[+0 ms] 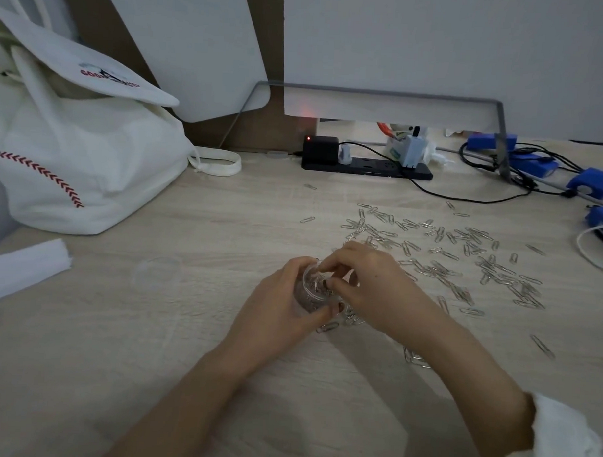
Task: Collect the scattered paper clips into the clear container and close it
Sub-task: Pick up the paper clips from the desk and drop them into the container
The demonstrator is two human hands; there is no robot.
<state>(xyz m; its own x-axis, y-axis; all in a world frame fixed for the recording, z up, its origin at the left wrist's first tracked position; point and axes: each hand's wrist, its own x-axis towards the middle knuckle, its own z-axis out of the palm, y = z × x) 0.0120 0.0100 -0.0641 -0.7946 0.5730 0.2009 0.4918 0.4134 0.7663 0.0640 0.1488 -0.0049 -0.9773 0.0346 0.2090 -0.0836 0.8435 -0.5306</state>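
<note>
A small round clear container (312,290) stands on the wooden desk, partly filled with silver paper clips. My left hand (284,303) curls round its left side and holds it. My right hand (370,282) is over its open mouth, fingertips bunched together at the rim; whether they pinch clips is hidden. Several loose paper clips (463,254) lie scattered to the right, a few more lie under my hands (327,327) and by my right forearm (415,358). A clear round lid (157,269) lies flat to the left of the container.
A white cloth bag (73,159) fills the back left. A black power strip (367,164) with plugs and cables runs along the back. Blue devices (592,182) and wires sit at the back right. White folded paper (21,270) lies at the left edge.
</note>
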